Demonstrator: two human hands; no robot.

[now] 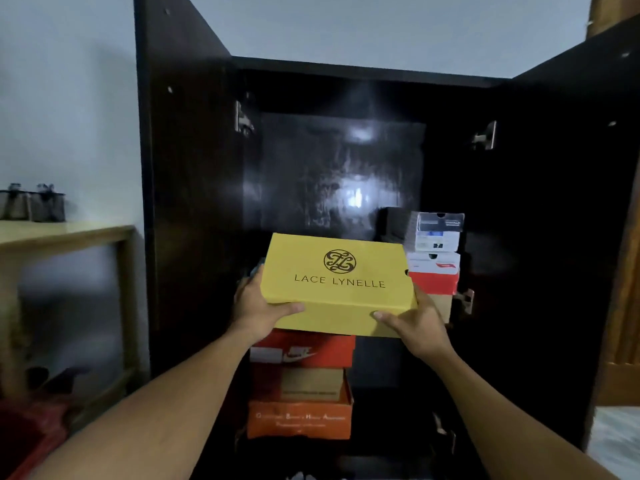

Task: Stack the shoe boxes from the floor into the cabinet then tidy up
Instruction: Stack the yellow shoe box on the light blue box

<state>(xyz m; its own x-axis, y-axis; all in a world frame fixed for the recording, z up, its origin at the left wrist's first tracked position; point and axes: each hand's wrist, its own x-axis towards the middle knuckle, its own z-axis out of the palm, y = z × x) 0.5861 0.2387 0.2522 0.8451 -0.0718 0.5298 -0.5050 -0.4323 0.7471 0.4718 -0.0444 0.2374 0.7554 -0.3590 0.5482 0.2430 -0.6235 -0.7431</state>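
The left grip (256,308) is clamped on the left end of a yellow shoe box (337,282), thumb laid along the front face and fingers curled round the end. The right grip (420,323) clamps the right front corner the same way, its thumb pressed flat on the front face. The box is level, lid up, printed with a round emblem and "LACE LYNELLE". It sits between the two grips in the opening of the dark cabinet (329,161), whose two doors stand wide open. Directly below it is a stack inside the cabinet: a red-orange box with a swoosh (304,351) on top, a brown box (311,384) under that, and an orange box (301,419) lower down. Whether the yellow box touches the top of this stack I cannot tell. Just to the right, deeper in the cabinet, stands a second stack: a grey and white box (436,230) over a red and white box (434,275), with a tan box (445,306) beneath. Left of the cabinet a wooden counter (65,233) carries two dark containers (33,206), blurred. Something red (20,434) lies low at the left edge.
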